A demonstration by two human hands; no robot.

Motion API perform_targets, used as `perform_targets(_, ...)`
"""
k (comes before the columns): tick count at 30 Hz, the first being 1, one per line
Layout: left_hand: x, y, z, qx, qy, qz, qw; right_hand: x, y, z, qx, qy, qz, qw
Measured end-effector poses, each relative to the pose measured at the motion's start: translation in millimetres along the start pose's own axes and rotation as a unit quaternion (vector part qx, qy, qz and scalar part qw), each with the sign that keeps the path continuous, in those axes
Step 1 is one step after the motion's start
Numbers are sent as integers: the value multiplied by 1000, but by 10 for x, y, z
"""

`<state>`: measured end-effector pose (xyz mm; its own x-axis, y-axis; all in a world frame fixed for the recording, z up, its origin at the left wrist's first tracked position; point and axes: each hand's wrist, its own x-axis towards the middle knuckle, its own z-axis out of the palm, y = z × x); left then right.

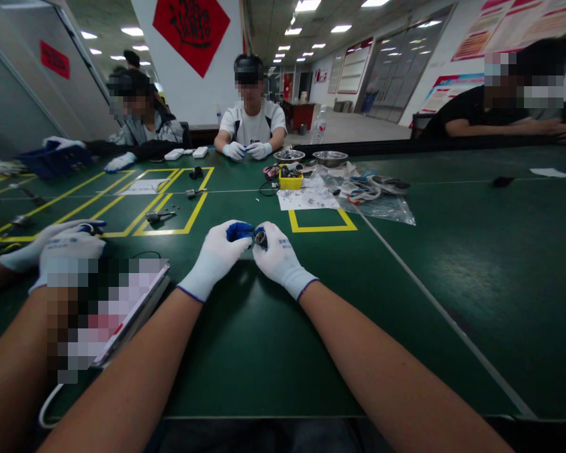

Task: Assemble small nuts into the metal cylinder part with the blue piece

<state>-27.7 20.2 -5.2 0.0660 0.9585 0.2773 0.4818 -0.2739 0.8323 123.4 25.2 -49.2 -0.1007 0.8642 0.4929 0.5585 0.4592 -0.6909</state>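
Note:
My right hand [279, 259], in a white glove, is closed round a small dark cylindrical part with a round metal rim [261, 238]. The open end of this part faces me. Close beside it, my left hand [221, 257], in a white glove with blue-coated fingers, is pinched against the part's left side. Whatever sits between the left fingertips is too small or hidden to name. Both hands are held just above the green table [245, 371].
A yellow bin [291, 178] of parts, metal bowls [330, 157] and a plastic bag [387, 204] lie ahead. Metal parts [159, 216] lie inside yellow tape at left. A co-worker's gloved hands [70, 248] and a tablet-like device [122, 308] are close on my left.

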Motion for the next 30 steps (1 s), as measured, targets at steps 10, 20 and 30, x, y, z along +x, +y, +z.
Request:
perform_targets(10, 11, -33, 46, -7, 37, 22, 999, -10, 3, -1, -2, -13, -16, 1000)
perform_targets(20, -62, 51, 114, 74, 41, -8, 996, -12, -7, -10, -16, -46, -22, 999)
perform_targets(30, -57, 72, 113, 111, 34, -10, 993, -15, -33, -31, -34, -84, -1, 996)
